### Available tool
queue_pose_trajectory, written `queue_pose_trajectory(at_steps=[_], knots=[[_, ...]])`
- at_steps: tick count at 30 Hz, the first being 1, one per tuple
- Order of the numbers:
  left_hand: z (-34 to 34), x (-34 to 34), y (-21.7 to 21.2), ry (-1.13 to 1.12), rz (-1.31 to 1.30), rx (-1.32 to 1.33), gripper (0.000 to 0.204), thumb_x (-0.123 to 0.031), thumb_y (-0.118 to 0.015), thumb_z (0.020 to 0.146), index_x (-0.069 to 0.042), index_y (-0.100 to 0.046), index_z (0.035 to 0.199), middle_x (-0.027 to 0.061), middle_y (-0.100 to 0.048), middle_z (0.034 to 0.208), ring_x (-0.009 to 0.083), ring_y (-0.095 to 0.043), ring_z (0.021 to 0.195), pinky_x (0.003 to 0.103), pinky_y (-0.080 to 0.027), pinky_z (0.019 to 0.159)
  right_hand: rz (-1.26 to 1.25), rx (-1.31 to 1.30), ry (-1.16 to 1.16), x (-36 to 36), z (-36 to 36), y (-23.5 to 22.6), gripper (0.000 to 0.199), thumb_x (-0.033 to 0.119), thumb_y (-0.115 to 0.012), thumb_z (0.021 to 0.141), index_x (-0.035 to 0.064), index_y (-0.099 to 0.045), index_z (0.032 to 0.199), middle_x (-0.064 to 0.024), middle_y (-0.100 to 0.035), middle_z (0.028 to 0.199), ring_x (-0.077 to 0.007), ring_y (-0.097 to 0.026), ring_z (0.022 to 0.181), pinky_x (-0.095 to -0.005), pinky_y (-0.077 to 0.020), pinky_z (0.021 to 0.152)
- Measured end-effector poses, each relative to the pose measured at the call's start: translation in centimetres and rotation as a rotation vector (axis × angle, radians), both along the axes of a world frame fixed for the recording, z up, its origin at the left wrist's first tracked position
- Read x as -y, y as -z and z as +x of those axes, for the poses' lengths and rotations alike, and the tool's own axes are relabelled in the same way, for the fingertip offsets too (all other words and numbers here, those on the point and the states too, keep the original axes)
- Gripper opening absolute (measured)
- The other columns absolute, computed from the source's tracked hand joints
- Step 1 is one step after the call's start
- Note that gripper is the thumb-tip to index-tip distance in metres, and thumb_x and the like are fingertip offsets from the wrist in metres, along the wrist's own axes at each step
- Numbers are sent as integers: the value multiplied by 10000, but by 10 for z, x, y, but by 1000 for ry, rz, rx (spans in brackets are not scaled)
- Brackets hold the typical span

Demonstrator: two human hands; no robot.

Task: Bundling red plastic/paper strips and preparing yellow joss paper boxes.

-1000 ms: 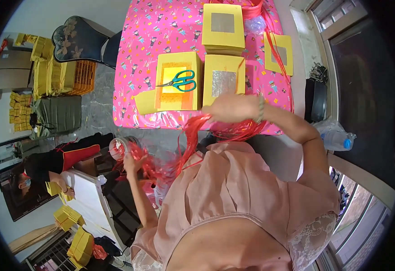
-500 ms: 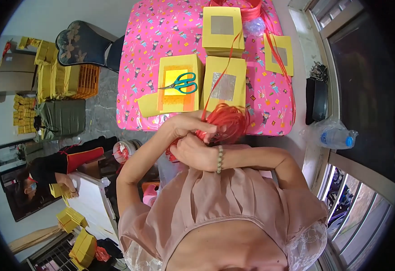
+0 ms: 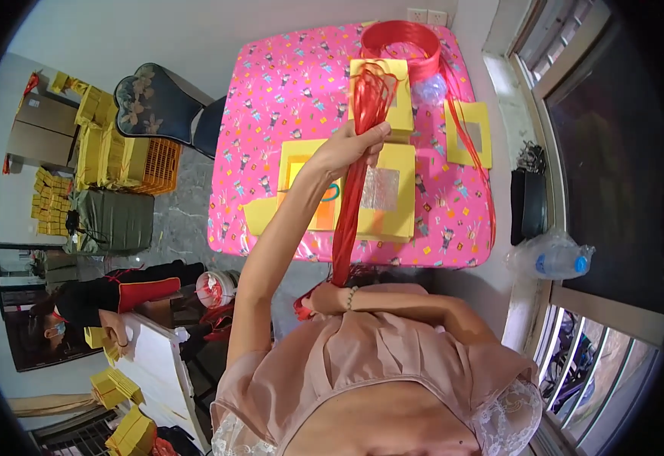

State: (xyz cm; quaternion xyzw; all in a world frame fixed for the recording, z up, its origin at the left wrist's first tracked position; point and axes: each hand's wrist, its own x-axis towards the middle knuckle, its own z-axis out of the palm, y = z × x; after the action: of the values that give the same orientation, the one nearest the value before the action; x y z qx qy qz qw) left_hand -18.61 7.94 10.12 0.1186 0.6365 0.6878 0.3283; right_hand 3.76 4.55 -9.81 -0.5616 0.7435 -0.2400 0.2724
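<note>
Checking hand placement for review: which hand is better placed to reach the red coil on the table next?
Probably the left hand: it is over the table, nearer the red coil, though it grips red strands. The right hand is low, by the body.

Pink rectangular table: round red ribbon coil at back, rectangular yellow card stacks before it.
Long red ribbon bundle: across stacks in view.
Right of stacks: flat yellow rectangular card.
</note>
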Motion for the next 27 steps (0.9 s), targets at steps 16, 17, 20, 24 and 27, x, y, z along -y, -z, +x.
queue_pose_trajectory(at_steps=[16, 17, 20, 24, 27], knots=[[26, 161, 20, -277, -58, 368, 235, -314, -441, 961, -124, -477, 827, -97, -252, 532, 13, -194, 403, 201, -138, 365, -509, -52, 739, -84, -132, -81, 178, 159, -578, 809, 41, -551, 939, -109, -532, 928, -292, -541, 867, -376, -460, 736], [27, 163, 21, -279, -68, 374, 235, -311, -439, 962, -122, -478, 828, -96, -254, 533, 13, -193, 402, 201, -139, 365, -488, -153, 803, -89, -157, -72, 180, 142, -580, 807, 28, -546, 943, -114, -534, 911, -300, -539, 874, -376, -462, 734], [38, 169, 24, -265, -81, 378, 244, -311, -439, 962, -111, -487, 832, -93, -264, 534, 16, -193, 400, 201, -140, 365, -448, -352, 779, -88, -203, -37, 235, 134, -639, 760, 18, -542, 941, -117, -535, 892, -298, -536, 882, -384, -462, 729], [57, 172, 25, -240, -21, 398, 274, -325, -450, 956, -97, -490, 810, -88, -276, 518, 17, -196, 397, 201, -150, 362, -259, -505, 634, -79, -218, -15, 332, 141, -721, 642, 26, -559, 907, -108, -539, 877, -270, -535, 865, -383, -457, 681], [66, 175, 26, -241, 32, 386, 296, -339, -452, 953, -97, -483, 786, -88, -287, 514, 17, -207, 400, 201, -159, 368, -243, -558, 581, -72, -221, -8, 289, 125, -712, 626, 30, -567, 857, -100, -544, 858, -253, -541, 850, -367, -452, 633]])
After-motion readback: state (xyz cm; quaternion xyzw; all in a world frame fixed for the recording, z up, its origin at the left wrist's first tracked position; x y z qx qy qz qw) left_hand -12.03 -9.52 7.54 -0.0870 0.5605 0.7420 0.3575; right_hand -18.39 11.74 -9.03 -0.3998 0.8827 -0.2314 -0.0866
